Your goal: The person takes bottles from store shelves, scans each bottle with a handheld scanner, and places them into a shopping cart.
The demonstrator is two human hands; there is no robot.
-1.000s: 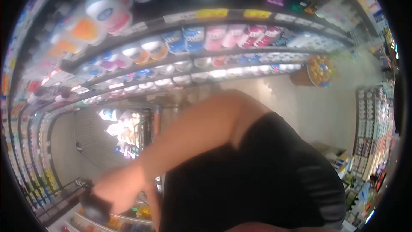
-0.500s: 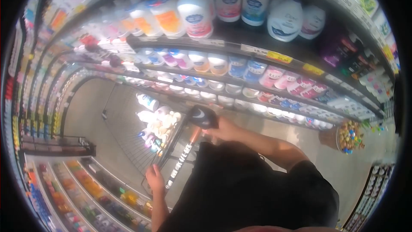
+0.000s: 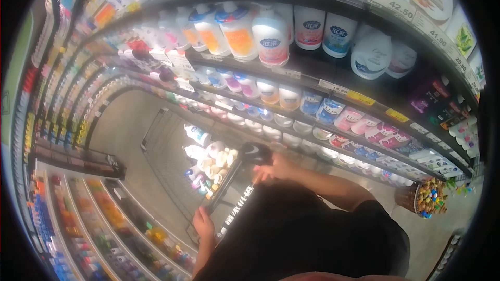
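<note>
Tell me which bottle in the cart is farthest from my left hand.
The white one with blue markings, at the side of the cart toward the shelf; the other bottles lie nearer your left hand.

Free room lies in the far part of the shopping cart [image 3: 154, 127], but piled goods [image 3: 212, 161] crowd its near end beside stocked shelves [image 3: 307, 80].
</note>
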